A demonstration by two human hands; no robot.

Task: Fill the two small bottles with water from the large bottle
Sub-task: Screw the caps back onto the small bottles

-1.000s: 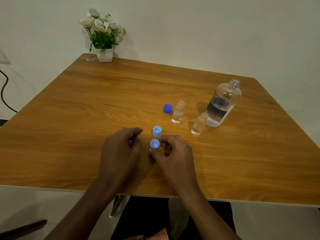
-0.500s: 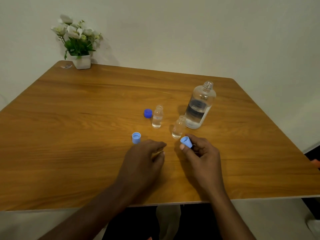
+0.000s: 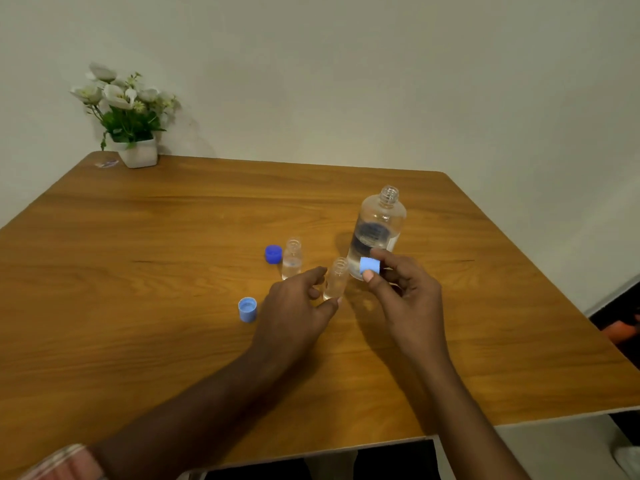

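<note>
The right hand (image 3: 405, 299) is pinching a light blue cap (image 3: 369, 265) as the left hand (image 3: 294, 311) is curling, grip unconfirmed, round the likely light, slippery nearer small bottle (image 3: 336, 277) on the surface (image 3: 156, 289), best steadied mid-body.

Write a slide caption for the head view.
Left hand holds the near small bottle; right hand pinches a light blue cap beside its mouth.

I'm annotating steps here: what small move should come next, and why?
Probably lower the light blue plastic cap, pinched in the right hand, onto the open neck of the nearer small clear bottle; it stands uncapped just left of the cap, with fingers of the left hand either side of it.
</note>
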